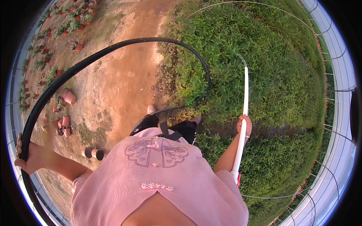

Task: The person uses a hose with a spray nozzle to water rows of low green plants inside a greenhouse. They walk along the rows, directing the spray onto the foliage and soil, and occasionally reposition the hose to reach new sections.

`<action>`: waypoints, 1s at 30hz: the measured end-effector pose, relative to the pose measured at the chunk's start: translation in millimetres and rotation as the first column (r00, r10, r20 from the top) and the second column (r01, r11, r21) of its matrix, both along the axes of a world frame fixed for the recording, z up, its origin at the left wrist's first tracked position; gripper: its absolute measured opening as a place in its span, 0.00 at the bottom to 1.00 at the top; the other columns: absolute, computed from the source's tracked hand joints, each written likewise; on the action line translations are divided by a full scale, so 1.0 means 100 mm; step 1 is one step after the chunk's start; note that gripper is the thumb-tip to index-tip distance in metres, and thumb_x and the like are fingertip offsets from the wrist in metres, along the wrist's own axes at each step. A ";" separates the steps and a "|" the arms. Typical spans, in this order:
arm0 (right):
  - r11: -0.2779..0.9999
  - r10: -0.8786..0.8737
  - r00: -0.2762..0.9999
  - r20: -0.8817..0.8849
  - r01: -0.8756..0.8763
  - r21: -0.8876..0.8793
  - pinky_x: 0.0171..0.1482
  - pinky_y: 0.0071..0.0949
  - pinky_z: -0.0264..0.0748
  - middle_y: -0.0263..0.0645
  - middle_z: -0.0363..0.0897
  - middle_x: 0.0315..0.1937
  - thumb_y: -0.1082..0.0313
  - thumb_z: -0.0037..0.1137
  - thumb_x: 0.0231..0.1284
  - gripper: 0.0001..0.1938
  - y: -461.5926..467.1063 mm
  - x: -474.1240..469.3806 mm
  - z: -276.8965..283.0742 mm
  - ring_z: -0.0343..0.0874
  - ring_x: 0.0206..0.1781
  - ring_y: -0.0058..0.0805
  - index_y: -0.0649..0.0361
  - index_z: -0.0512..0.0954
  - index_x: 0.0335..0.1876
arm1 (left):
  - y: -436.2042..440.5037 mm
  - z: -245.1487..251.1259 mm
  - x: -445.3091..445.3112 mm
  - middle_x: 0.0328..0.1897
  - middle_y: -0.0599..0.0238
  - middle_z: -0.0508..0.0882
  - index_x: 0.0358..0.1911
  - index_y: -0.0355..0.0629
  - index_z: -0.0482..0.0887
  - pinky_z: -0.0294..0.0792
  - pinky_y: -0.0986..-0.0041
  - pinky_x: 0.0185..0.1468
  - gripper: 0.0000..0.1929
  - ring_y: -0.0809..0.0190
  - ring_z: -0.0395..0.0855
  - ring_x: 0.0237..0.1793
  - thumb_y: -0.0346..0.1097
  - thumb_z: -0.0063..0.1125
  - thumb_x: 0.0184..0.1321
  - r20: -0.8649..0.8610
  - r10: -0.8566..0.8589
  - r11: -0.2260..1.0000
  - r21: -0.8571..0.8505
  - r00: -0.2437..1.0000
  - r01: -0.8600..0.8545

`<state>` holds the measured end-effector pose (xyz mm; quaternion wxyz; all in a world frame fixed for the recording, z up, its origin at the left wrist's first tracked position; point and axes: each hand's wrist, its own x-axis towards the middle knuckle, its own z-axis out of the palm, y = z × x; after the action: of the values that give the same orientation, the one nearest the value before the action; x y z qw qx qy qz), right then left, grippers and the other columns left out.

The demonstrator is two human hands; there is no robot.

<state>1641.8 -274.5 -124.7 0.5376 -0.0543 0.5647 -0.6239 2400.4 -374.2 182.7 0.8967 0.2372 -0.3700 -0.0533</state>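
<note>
My left hand [29, 158], at the far left, is closed around a thick black hose [82, 62]. The hose arcs up across the dirt path, bends over the green plants and runs back down by my legs. On the right side, my right hand [245, 125] grips a white plastic pipe [243, 138] that points away from me over the dense green plants [271, 79]. Water [242, 58] comes out of the pipe's far end onto the leaves. A red part [239, 180] shows at the pipe's near end, beside my right sleeve.
A bare dirt path [127, 67] runs ahead on the left of the plant bed. Terracotta-coloured pots [68, 96] lie and stand along the left, some with plants. Two pots [97, 154] lie near my left elbow. Thin curved rods [254, 3] arch over the plants; greenhouse walls [343, 70] edge the view.
</note>
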 end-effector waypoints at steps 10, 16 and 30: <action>0.979 -0.128 0.990 0.065 0.116 0.165 0.07 0.14 0.61 0.34 0.71 0.21 0.65 0.50 0.56 0.09 0.66 0.92 0.12 0.66 0.10 0.17 0.58 0.64 0.32 | -0.95 -0.24 0.55 0.20 0.55 0.70 0.15 0.35 0.71 0.67 0.46 0.47 0.18 0.48 0.72 0.28 0.43 0.53 0.52 -0.086 -0.169 0.984 0.035 0.982 0.172; 0.956 -0.163 0.981 0.107 0.130 0.265 0.06 0.15 0.62 0.34 0.71 0.20 0.62 0.51 0.56 0.10 1.06 1.14 0.03 0.67 0.10 0.17 0.58 0.65 0.31 | -1.09 -0.34 0.72 0.19 0.55 0.71 0.14 0.36 0.71 0.67 0.47 0.45 0.19 0.49 0.72 0.27 0.44 0.54 0.51 -0.070 -0.193 0.980 0.032 0.979 0.196; 0.883 -0.289 0.956 0.060 0.242 0.402 0.05 0.16 0.45 0.28 0.67 0.08 0.53 0.52 0.54 0.14 2.28 1.47 -0.24 0.56 0.05 0.17 0.53 0.70 0.23 | -1.06 -0.01 0.01 0.20 0.55 0.70 0.16 0.35 0.69 0.67 0.51 0.43 0.20 0.48 0.73 0.28 0.46 0.49 0.54 -0.088 -0.239 0.961 0.119 0.967 0.249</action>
<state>1788.6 -46.3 -148.3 0.4794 0.1685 0.6469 -0.5686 2401.3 -480.3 181.7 0.8788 0.2453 -0.3594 -0.1958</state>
